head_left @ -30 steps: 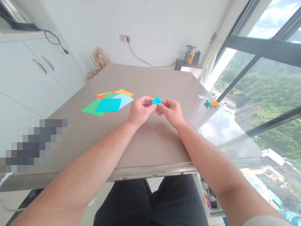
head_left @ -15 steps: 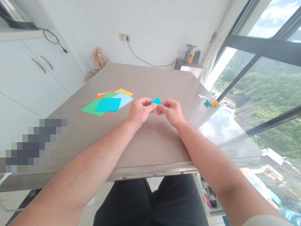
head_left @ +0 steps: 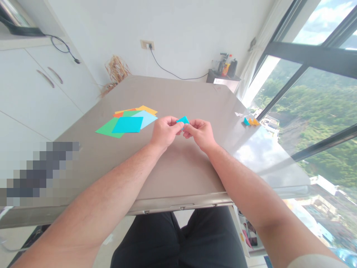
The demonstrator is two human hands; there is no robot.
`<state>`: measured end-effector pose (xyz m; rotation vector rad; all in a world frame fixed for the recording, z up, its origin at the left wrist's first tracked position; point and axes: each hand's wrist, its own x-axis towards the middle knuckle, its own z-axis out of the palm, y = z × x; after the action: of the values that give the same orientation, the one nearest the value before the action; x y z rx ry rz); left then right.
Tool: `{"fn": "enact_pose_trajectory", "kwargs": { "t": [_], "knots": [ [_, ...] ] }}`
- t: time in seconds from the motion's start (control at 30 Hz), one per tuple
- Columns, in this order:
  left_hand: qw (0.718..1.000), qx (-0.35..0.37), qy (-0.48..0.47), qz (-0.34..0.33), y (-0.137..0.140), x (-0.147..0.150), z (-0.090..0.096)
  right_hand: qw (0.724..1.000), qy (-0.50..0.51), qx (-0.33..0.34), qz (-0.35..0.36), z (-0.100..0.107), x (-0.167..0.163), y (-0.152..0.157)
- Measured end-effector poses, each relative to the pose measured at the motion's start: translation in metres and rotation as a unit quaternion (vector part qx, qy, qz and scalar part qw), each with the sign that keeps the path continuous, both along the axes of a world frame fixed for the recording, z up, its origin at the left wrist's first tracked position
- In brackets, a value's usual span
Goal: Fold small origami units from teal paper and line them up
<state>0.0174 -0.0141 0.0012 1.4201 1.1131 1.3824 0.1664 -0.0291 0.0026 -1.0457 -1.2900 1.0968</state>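
Between my two hands is a small folded piece of blue paper (head_left: 183, 120), its pointed tip facing away from me. My left hand (head_left: 166, 130) pinches its left side between thumb and fingers. The right side is pinched by my right hand (head_left: 199, 132), the two thumbs close together at the near edge. The fingers cover the lower part of the fold. Left of my hands, a fanned pile of coloured paper sheets (head_left: 128, 124) lies on the table, a blue sheet on top of green, light blue, orange and yellow ones.
Small folded paper pieces, one blue (head_left: 246, 121) and some orange (head_left: 253, 122), stand by the table's right edge near the window. The grey table (head_left: 178, 171) ends just before my lap. A low cabinet (head_left: 223, 79) with bottles stands beyond its far edge.
Both hands have shifted slightly left with the folded blue paper between them. The pile of sheets and the small folded pieces stay where they were.
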Motion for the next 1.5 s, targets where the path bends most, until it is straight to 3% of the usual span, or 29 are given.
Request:
{"fn": "enact_pose_trajectory", "kwargs": {
  "t": [0.53,1.1,1.27,1.4,1.5],
  "knots": [
    [0.996,0.036,0.082,0.002,0.002,-0.005,-0.001,0.998,-0.053,-0.005,0.020,-0.002,0.003,0.001],
    [0.999,-0.043,-0.001,-0.022,0.009,-0.008,-0.002,0.999,-0.048,-0.016,0.015,0.000,0.003,-0.001],
    [0.996,-0.058,-0.002,-0.061,0.010,-0.008,-0.002,0.998,-0.066,-0.003,-0.012,-0.003,0.004,0.003],
    [0.999,-0.028,0.021,-0.005,0.008,-0.005,-0.006,0.988,-0.106,0.000,-0.110,-0.004,0.002,0.005],
    [0.990,0.064,0.110,0.052,0.004,-0.003,-0.007,0.990,-0.090,0.001,-0.108,-0.003,-0.002,0.003]
  ]
}}
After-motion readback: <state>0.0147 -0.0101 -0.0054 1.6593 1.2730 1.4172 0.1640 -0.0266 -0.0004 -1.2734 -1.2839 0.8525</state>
